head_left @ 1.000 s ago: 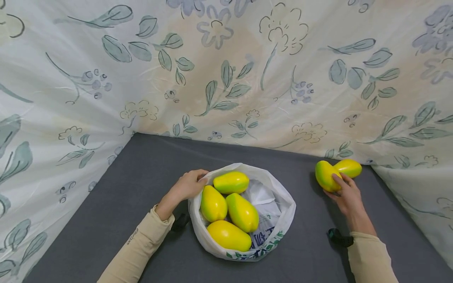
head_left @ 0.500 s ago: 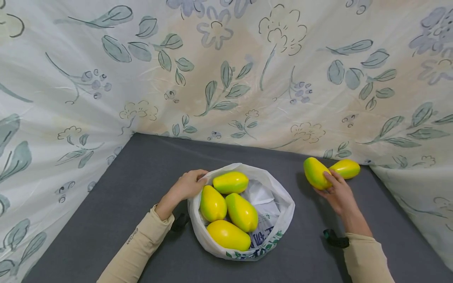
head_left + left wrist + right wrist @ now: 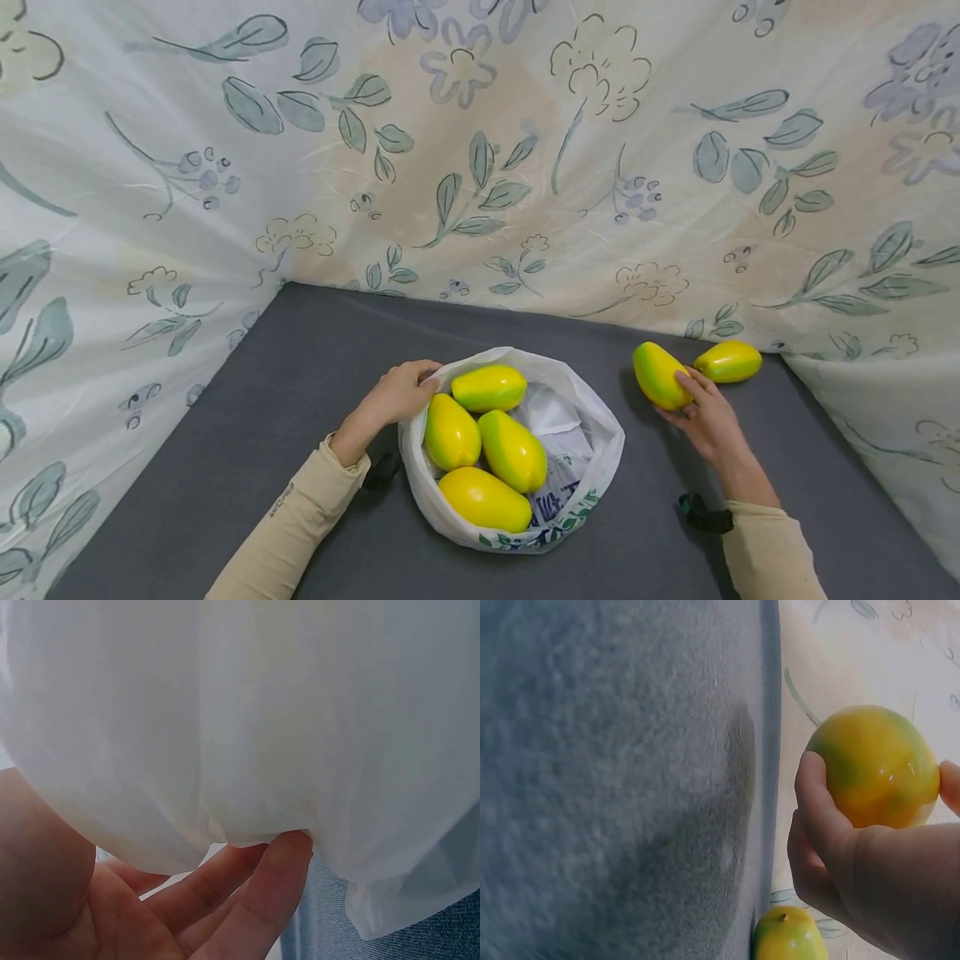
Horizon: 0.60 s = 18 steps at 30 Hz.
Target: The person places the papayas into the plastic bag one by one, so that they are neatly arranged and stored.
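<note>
My right hand [image 3: 708, 421] grips a yellow-green mango [image 3: 656, 373] between thumb and fingers at the right of the head view. In the right wrist view that mango [image 3: 877, 769] is raised off the grey surface, its shadow falling there. At the left rim of an open white plastic bag [image 3: 611, 454], my left hand [image 3: 396, 392] pinches the plastic. Its curled fingers [image 3: 281, 877] lie against the bag's outside in the left wrist view. Several similar mangoes [image 3: 514, 450] lie inside the bag, mostly toward its left side.
Another mango [image 3: 729, 361] lies on the dark grey cloth [image 3: 337, 325] near the back right corner, just behind the right hand. Floral fabric [image 3: 465, 167] hangs along the back and both sides.
My right hand has carried the mango leftward, away from the other mango at the back right, so a gap shows between them. The left hand and the bag stay in place.
</note>
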### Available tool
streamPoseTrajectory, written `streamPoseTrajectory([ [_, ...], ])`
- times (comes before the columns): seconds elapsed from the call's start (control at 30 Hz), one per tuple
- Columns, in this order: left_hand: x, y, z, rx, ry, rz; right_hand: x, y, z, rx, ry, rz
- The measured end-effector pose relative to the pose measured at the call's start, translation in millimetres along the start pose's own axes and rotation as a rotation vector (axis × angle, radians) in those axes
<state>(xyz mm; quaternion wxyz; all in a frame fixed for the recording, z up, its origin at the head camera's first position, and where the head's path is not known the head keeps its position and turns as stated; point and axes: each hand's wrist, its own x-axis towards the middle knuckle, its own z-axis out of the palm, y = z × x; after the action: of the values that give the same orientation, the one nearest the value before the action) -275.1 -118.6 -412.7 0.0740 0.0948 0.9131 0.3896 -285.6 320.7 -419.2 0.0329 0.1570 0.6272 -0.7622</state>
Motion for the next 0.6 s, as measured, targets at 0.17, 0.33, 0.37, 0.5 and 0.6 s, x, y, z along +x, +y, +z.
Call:
streamPoseTrajectory([
  [0.17,-1.0,0.4,-0.4,-0.001,-0.003,0.004,-3.9,-1.0,5.4,-0.011,-0.026,-0.007],
  [0.33,-1.0,1.1,0.0,-0.01,-0.004,0.004,-9.1,-3.3,10.5,0.001,-0.052,-0.012],
  [0.37,-0.9,1.1,-0.1,-0.01,-0.005,0.005,-10.6,-3.8,11.9,0.002,-0.057,-0.012],
  [0.5,-0.6,1.7,-0.7,-0.013,-0.006,0.01,-16.6,-5.2,18.3,-0.025,-0.073,-0.026],
  [0.6,-0.5,2.1,-1.3,-0.008,-0.007,0.008,-20.1,-5.4,23.1,-0.053,-0.09,-0.059],
])
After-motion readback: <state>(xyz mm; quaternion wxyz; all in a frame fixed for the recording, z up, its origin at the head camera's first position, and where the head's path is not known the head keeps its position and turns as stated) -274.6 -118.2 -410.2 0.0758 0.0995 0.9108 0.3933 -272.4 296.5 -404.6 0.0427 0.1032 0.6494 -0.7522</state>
